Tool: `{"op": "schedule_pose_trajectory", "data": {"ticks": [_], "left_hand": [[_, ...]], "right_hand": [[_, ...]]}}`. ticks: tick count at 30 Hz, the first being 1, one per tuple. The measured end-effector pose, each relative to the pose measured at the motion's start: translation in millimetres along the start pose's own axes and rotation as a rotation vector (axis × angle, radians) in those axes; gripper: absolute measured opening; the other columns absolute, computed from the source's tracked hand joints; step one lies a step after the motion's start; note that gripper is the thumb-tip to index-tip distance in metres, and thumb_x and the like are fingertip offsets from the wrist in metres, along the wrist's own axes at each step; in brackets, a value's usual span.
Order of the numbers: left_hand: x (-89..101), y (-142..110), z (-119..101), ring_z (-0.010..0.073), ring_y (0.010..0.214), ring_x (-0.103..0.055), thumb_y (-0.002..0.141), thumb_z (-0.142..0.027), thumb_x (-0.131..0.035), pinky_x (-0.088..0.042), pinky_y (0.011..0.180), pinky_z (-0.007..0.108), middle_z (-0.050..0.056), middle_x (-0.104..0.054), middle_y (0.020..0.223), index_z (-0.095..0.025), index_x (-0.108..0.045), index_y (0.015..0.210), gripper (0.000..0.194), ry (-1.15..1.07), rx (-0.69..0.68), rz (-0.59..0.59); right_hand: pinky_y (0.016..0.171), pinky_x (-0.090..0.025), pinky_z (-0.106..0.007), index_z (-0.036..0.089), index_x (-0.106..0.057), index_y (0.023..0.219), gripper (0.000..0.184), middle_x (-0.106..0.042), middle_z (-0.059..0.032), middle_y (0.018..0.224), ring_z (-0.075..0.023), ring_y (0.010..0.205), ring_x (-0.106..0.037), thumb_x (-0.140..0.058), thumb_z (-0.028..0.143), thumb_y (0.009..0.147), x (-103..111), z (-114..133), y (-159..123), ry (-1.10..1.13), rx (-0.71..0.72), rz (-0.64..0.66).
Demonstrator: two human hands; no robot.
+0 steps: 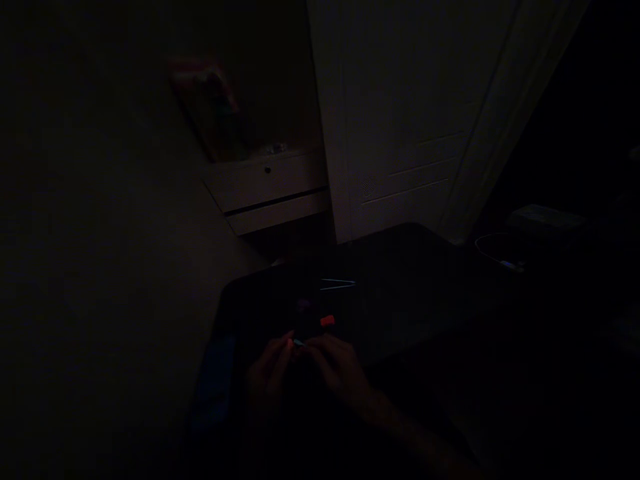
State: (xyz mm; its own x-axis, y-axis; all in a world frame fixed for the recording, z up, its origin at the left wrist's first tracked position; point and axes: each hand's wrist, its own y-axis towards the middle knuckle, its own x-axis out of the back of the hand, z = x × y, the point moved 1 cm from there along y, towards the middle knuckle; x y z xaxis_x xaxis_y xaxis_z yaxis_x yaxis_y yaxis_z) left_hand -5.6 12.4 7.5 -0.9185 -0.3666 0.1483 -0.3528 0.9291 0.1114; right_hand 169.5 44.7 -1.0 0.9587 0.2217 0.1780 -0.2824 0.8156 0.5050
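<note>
Very little light falls on the scene, so details are faint. My left hand (270,367) is closed in a pinch round a small red-orange piece (290,343). A small pale, shiny piece (299,343) shows between the two hands, and the fingertips of my right hand (337,367) are closed on its right end. What kind of thing it is, I cannot tell. Just beyond the hands a small bright orange piece (327,321) lies on the dark tabletop (390,300). Farther back lie thin metal tweezers (340,285), their tips apart and pointing left.
A dim purplish thing (303,305) lies left of the orange piece. At the table's left edge is a blue object (215,380). Behind stand a drawer unit (275,183) and a pale door (400,133). Off to the right are a white cable (483,250) and a flat box (545,219).
</note>
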Motion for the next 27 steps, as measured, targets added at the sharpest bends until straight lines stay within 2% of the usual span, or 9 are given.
{"op": "schedule_pose_trajectory", "data": {"ticks": [4,9,13,16,18,22,27], "left_hand": [[1.5,0.3,-3.9,0.0242,0.096,-0.074,0.09,-0.053,-0.071,-0.058,0.087,0.033,0.009,-0.079,0.104,-0.019,-0.082,0.112,0.042,0.058,-0.045,0.04],[0.3,-0.5,-6.4,0.0259,0.097,-0.075,0.089,-0.053,-0.071,-0.059,0.088,0.035,0.009,-0.08,0.105,-0.019,-0.082,0.11,0.041,0.076,-0.034,0.064],[-1.4,-1.9,-5.3,0.027,0.088,-0.078,0.081,-0.052,-0.078,-0.063,0.081,0.036,0.01,-0.083,0.098,-0.018,-0.081,0.103,0.041,0.039,0.055,-0.014],[-2.3,-2.6,-5.9,0.0284,0.087,-0.079,0.075,-0.049,-0.082,-0.064,0.08,0.037,0.011,-0.083,0.093,-0.017,-0.081,0.092,0.036,0.033,0.056,-0.083],[-2.7,-2.5,-7.2,0.0296,0.09,-0.08,0.075,-0.049,-0.082,-0.065,0.082,0.039,0.011,-0.084,0.096,-0.017,-0.082,0.093,0.036,0.038,0.056,-0.108],[-3.5,-2.3,-12.0,0.0326,0.097,-0.08,0.072,-0.05,-0.083,-0.065,0.088,0.043,0.012,-0.085,0.1,-0.018,-0.084,0.095,0.039,0.041,0.08,-0.099],[-4.7,-3.4,-16.2,0.0325,0.097,-0.08,0.068,-0.047,-0.086,-0.066,0.09,0.043,0.011,-0.085,0.102,-0.021,-0.085,0.089,0.033,0.046,0.078,-0.116]], "right_hand": [[0.09,-0.056,-0.028,0.022,-0.075,0.112,0.02,-0.079,-0.004,0.105,-0.0184,0.095,-0.075,-0.056,0.019,0.105,-0.5,1.4,1.4,0.021,-0.023,0.02],[0.092,-0.057,-0.027,0.023,-0.075,0.117,0.023,-0.08,-0.0038,0.11,-0.0181,0.098,-0.076,-0.057,0.017,0.104,-1.2,1.9,2.3,0.062,-0.029,0.022],[0.093,-0.058,-0.03,0.023,-0.076,0.118,0.025,-0.08,-0.0042,0.112,-0.0192,0.099,-0.077,-0.058,0.016,0.103,-1.6,-2.5,1.2,0.04,-0.027,0.027],[0.095,-0.058,-0.032,0.024,-0.076,0.12,0.026,-0.08,-0.0047,0.114,-0.0203,0.101,-0.077,-0.058,0.015,0.103,-2.0,-6.3,0.7,0.025,-0.016,0.029],[0.095,-0.059,-0.033,0.024,-0.076,0.12,0.027,-0.08,-0.0052,0.113,-0.0208,0.101,-0.077,-0.058,0.016,0.103,-2.2,-7.5,0.8,0.022,-0.008,0.026],[0.093,-0.06,-0.033,0.023,-0.076,0.119,0.025,-0.081,-0.0064,0.111,-0.0211,0.098,-0.077,-0.057,0.018,0.103,-1.7,-5.7,1.4,0.024,0.003,0.008],[0.094,-0.058,-0.032,0.024,-0.076,0.119,0.025,-0.08,-0.0058,0.113,-0.0203,0.1,-0.077,-0.057,0.017,0.104,-0.6,-2.2,1.3,0.042,-0.008,-0.006]]}}
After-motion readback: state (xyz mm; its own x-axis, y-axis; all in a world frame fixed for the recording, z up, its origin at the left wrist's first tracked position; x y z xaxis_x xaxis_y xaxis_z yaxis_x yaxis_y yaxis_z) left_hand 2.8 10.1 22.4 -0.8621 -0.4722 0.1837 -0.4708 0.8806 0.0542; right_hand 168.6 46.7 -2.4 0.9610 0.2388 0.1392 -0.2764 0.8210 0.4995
